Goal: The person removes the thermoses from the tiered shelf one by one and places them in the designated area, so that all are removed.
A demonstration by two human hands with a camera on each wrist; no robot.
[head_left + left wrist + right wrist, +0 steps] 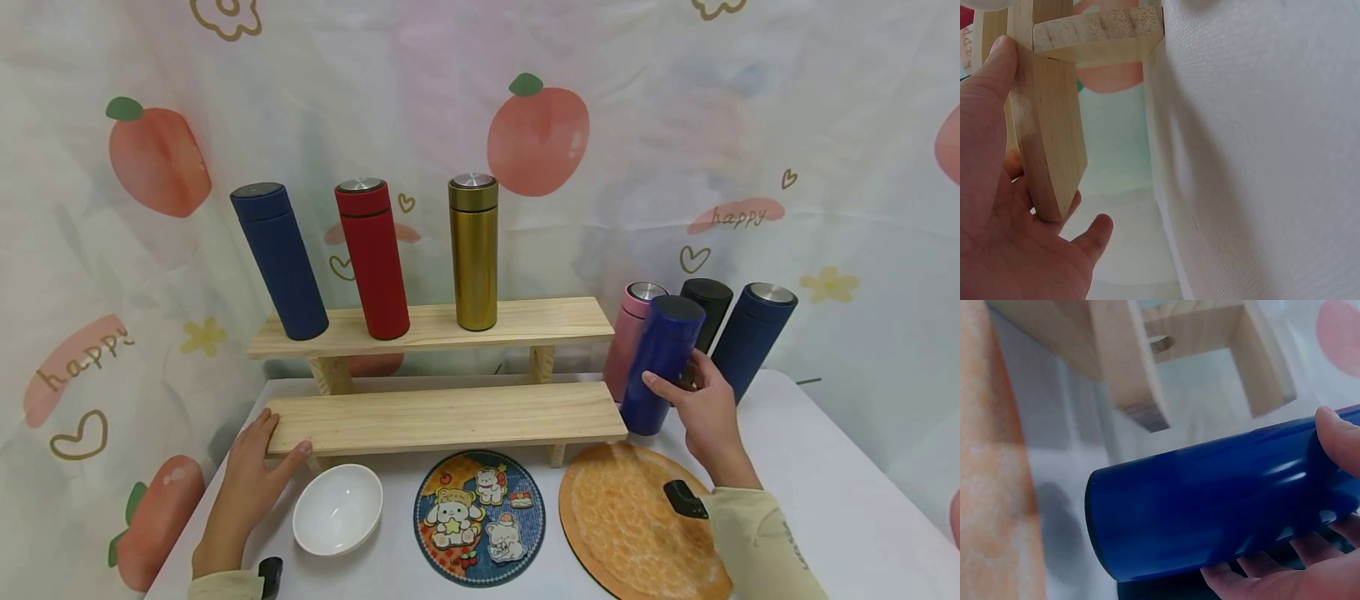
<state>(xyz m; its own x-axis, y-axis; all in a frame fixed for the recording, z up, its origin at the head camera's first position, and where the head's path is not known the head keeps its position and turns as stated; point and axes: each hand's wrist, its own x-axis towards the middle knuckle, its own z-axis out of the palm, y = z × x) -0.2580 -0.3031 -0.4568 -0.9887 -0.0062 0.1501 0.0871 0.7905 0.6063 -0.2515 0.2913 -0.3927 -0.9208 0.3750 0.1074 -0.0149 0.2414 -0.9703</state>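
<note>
My right hand [708, 412] grips a glossy blue thermos flask [660, 367], thumb on one side and fingers on the other. In the right wrist view the base of this flask [1210, 500] looks raised, with its shadow lying apart on the white cloth. Meanwhile my left hand [251, 475] holds the left end of the lower tier of a two-tier wooden shelf [450, 417]. The left wrist view has the thumb along the board's edge [1032, 125] and fingers around its end. On the upper tier stand a dark blue flask [281, 262], a red flask [372, 258] and a gold flask [474, 254].
Beside the held flask stand a pink flask [628, 342], a black flask [708, 304] and another navy flask [753, 337]. In front of the shelf are a white bowl [337, 510], a round cartoon mat [431, 550] and a round bread-patterned mat [630, 517].
</note>
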